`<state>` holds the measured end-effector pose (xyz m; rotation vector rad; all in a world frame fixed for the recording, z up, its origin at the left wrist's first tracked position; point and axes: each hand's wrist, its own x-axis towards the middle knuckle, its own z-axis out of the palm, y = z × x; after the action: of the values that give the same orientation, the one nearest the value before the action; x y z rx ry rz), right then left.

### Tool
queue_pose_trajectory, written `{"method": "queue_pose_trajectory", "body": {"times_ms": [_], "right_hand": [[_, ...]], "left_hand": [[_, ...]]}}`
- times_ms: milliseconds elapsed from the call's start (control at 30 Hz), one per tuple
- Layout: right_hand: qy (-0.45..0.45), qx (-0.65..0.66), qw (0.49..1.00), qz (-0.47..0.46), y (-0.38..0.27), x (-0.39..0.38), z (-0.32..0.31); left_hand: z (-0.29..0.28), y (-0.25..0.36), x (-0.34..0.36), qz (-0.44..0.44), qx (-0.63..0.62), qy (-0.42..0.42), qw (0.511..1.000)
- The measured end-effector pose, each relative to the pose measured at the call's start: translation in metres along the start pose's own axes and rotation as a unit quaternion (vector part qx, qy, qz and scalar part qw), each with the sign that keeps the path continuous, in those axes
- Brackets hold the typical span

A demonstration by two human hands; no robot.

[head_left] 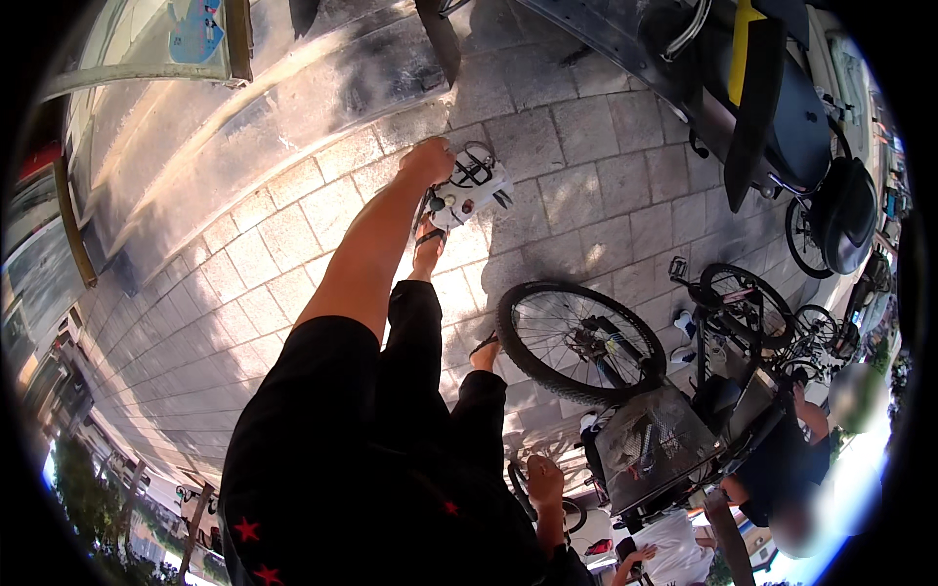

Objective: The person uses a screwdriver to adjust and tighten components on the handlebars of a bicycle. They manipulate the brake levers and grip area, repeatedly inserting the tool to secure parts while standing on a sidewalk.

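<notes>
My left arm reaches out ahead, and my left hand (428, 162) is closed at the edge of a white container (496, 186). A looped black cable or strap (473, 166) and a few small items show in it. The container hangs above the paving, just beyond my sandalled foot (428, 239). My right hand (545, 481) is bent up near my body at the lower right, with its fingers curled into a fist. Whatever it may hold is hidden. A bicycle wheel partly shows behind it.
To the right a bicycle wheel (583, 342) stands close to my legs, beside a dark cart (657, 439) with mesh items on it. A scooter (791, 137) is parked at the upper right. Two people stand at the lower right. Stone steps (264, 107) rise at the upper left.
</notes>
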<state>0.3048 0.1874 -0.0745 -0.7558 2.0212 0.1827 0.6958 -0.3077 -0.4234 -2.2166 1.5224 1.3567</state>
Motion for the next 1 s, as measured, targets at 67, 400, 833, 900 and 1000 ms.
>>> {"method": "queue_pose_trajectory", "body": {"times_ms": [67, 400, 833, 900, 1000], "right_hand": [[-0.027, -0.009, 0.999, 0.028, 0.017, -0.007, 0.003], [-0.002, 0.048, 0.991, 0.127, -0.117, 0.013, 0.035], [0.001, 0.092, 0.994, 0.056, -0.085, -0.005, 0.02], [0.006, 0.174, 0.984, 0.046, -0.074, -0.016, 0.032], [0.031, 0.211, 0.973, -0.085, -0.104, -0.035, 0.006]], "left_hand": [[0.011, 0.005, 0.034, -0.011, 0.005, -0.045, 0.999], [0.044, 0.02, 0.101, 0.076, 0.008, -0.095, 0.992], [-0.085, -0.068, -0.041, -0.017, -0.468, 0.021, 0.883], [-0.111, -0.048, -0.12, 0.022, -0.559, -0.061, 0.827], [-0.109, -0.026, -0.232, 0.083, -0.639, -0.235, 0.727]]}}
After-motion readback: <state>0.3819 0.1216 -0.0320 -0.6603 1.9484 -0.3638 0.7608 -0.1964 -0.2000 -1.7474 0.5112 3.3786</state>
